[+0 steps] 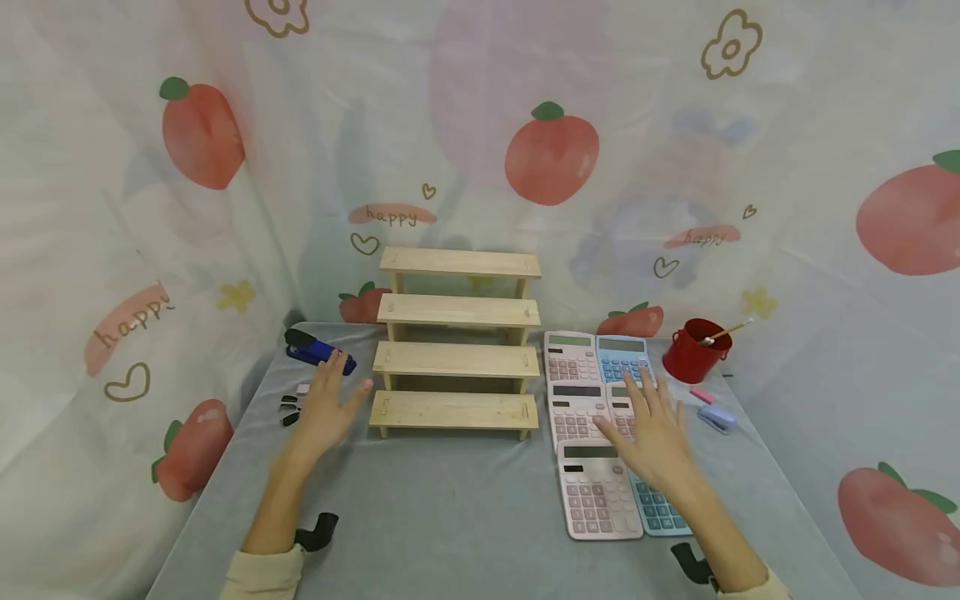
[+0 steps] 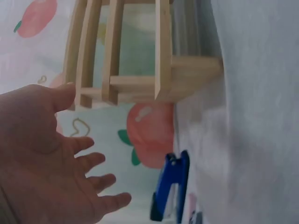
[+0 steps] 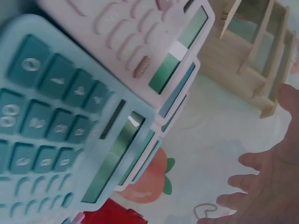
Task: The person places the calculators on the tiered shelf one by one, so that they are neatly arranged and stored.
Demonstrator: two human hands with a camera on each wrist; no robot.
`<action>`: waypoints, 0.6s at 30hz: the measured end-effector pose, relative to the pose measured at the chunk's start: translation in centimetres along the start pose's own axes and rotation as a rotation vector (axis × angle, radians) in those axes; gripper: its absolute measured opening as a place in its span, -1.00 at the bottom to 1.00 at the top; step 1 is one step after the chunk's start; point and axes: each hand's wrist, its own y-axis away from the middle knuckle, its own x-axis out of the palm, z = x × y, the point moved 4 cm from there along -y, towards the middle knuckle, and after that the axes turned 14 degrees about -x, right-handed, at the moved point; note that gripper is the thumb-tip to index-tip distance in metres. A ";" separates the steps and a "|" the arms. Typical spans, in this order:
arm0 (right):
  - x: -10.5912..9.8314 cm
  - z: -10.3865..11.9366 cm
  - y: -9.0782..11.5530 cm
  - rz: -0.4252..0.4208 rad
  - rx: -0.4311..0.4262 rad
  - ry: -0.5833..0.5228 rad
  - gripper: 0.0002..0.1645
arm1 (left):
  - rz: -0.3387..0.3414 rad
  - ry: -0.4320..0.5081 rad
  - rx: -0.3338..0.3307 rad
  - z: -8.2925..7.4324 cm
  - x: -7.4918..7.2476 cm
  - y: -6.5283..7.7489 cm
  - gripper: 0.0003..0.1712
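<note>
My left hand [image 1: 324, 421] is held with its fingers spread, left of a stepped wooden shelf [image 1: 456, 410] and near a blue stapler [image 1: 306, 350]. In the left wrist view its palm and fingers show with nothing in them. My right hand [image 1: 654, 437], fingers also apart and holding nothing, hovers over a block of calculators. Several are pink, like the front one [image 1: 600, 493]; a blue calculator [image 1: 613, 348] lies at the back and a teal calculator [image 3: 51, 116] at the front right, partly hidden in the head view by the right hand and forearm.
A red bucket [image 1: 688, 358] with a pencil-like stick [image 1: 729, 330] stands at the back right. Before it lie a pink eraser-like block [image 1: 702, 395] and a small lilac stapler [image 1: 717, 417]. Small black clips [image 1: 288, 410] lie at the left. A patterned curtain [image 1: 480, 167] surrounds the grey-covered table [image 1: 450, 517].
</note>
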 end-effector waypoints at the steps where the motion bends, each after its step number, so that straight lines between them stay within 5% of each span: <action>1: 0.0 -0.1 0.5 -0.001 0.001 -0.007 0.21 | 0.003 0.024 0.001 0.1 0.3 0.0 -0.02; 9: -0.2 -0.6 3.7 0.023 0.032 -0.021 0.22 | -0.027 0.163 -0.034 -0.6 1.2 0.1 -0.18; 18: 0.1 -1.5 7.1 0.095 0.092 -0.017 0.31 | 0.020 0.304 -0.126 -0.5 3.2 0.1 -0.25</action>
